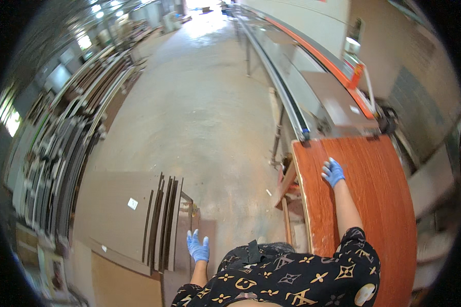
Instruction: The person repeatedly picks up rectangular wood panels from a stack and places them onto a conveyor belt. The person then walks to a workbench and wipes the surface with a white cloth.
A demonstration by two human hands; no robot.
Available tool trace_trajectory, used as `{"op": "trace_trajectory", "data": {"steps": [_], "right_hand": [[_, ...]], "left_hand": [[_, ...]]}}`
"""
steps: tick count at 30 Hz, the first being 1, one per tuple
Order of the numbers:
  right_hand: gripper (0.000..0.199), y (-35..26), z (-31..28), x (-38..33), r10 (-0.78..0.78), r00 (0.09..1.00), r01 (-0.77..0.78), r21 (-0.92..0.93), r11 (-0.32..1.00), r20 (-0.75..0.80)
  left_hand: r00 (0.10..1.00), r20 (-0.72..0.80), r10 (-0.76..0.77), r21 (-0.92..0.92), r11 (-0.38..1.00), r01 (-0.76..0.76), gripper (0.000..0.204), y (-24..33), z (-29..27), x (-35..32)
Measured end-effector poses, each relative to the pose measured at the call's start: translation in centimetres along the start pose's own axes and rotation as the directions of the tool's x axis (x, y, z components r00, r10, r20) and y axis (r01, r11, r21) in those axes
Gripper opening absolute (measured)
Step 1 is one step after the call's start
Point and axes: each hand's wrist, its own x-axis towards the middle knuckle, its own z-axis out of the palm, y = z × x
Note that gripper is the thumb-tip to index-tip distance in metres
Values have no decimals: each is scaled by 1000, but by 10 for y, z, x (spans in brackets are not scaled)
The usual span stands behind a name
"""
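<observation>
My right hand [333, 172], in a blue glove, lies flat with fingers spread on a reddish-brown wood-grain panel [379, 204] that rests on a long machine table. My left hand [198, 247], also in a blue glove, hangs free at my side with fingers apart, holding nothing. It hovers above a stack of brown boards [123, 210] lying on the floor to my left. Thin dark strips [164, 220] stand on edge along that stack's right side.
A long conveyor table [292, 77] with an orange rail [312, 48] runs away ahead on the right. Racks of panels and strips [66, 138] line the left wall. Bare concrete floor [200, 112] stretches between them. A wooden stand [287, 189] sits under the panel's left edge.
</observation>
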Motion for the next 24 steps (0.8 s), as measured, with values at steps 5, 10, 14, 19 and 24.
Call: {"op": "trace_trajectory", "data": {"steps": [5, 10, 14, 19, 24], "right_hand": [[50, -50, -24, 91, -29, 967, 20, -38, 999, -255], [71, -85, -51, 138, 40, 943, 0, 121, 993, -331], [65, -82, -21, 113, -107, 801, 287, 220, 932, -589], [64, -68, -55, 76, -148, 803, 357, 268, 895, -577], [67, -52, -100, 21, -207, 776, 426, 253, 868, -596]], "left_hand": [[998, 49, -37, -61, 997, 40, 48, 36, 18, -18], [982, 104, -155, -35, 987, 159, 46, 53, 18, -27], [966, 106, -234, 7, 972, 235, 46, 53, 16, -44], [965, 116, -236, -40, 969, 242, 46, 60, 10, -46], [974, 147, -174, -81, 979, 188, 44, 58, 15, -43]]}}
